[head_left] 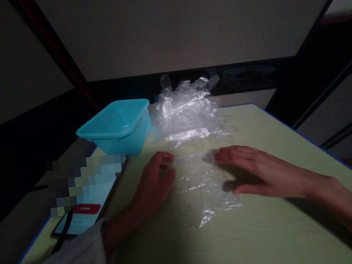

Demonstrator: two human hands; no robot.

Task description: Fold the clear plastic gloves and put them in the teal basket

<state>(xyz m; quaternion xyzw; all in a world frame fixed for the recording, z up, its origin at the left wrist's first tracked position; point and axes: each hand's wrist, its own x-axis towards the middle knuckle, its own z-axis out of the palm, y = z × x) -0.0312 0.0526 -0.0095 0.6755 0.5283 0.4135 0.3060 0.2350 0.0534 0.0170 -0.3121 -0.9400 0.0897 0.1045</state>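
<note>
A clear, thin plastic sheet, seemingly a disposable glove (197, 184), lies flat and creased on the table between my hands. My left hand (154, 183) is at its left edge, fingers curved and thumb apart. From the right, my right hand (256, 169) reaches over the other edge with fingers stretched and thumb spread. Neither hand grips anything; whether the fingertips touch the plastic is hard to tell. Just beyond lies a heaped pile of clear disposable plastic gloves (189, 109), with finger shapes sticking out at the top.
A turquoise plastic basin (115, 132) stands at the table's back left corner. In front of it lies a phone (97, 200) with a lit, partly blurred screen, near my left forearm. The pale table (258, 237) has a blue edge and meets a dark panel behind.
</note>
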